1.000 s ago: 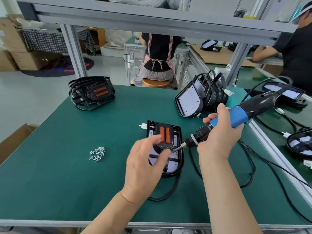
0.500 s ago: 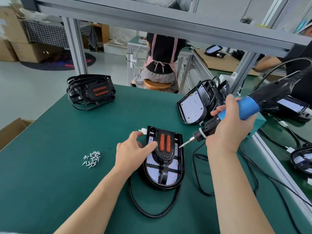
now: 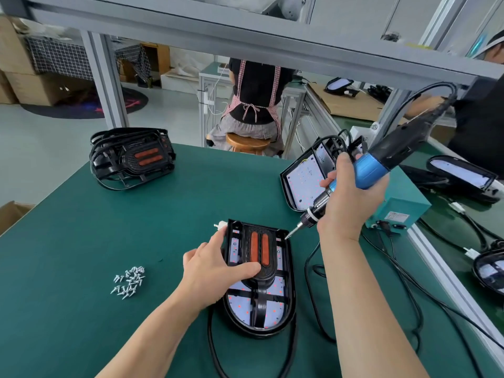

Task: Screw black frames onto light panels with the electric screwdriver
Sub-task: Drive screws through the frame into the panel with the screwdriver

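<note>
On the green worktop (image 3: 81,241), straight ahead of me, the light panel (image 3: 275,289) lies face up with its black frame (image 3: 260,278) seated on top, orange strips uppermost. My left hand (image 3: 215,271) lies spread over the left side, fingers fairly straight, thumb across the frame's hub and forefinger reaching toward the far left corner. It grasps nothing and only presses, I judge to stop frame and panel sliding or turning under the driver.

My right hand (image 3: 351,203) is wrapped firmly round the blue grip of the electric screwdriver (image 3: 373,167). The tool is tilted so that the bit comes down at the frame's far right corner, its tip at the edge there. I cannot tell whether a screw rides on it. That corner looks like the hole in hand.

Loose screws (image 3: 128,282) sit heaped to the left, near the pressing hand, handy for reloading. A stack of framed units (image 3: 131,156) sits at the far left. Bare panels (image 3: 302,181) lean at the far right beside a teal box (image 3: 401,211), so work seems to pass from right to left.
</note>
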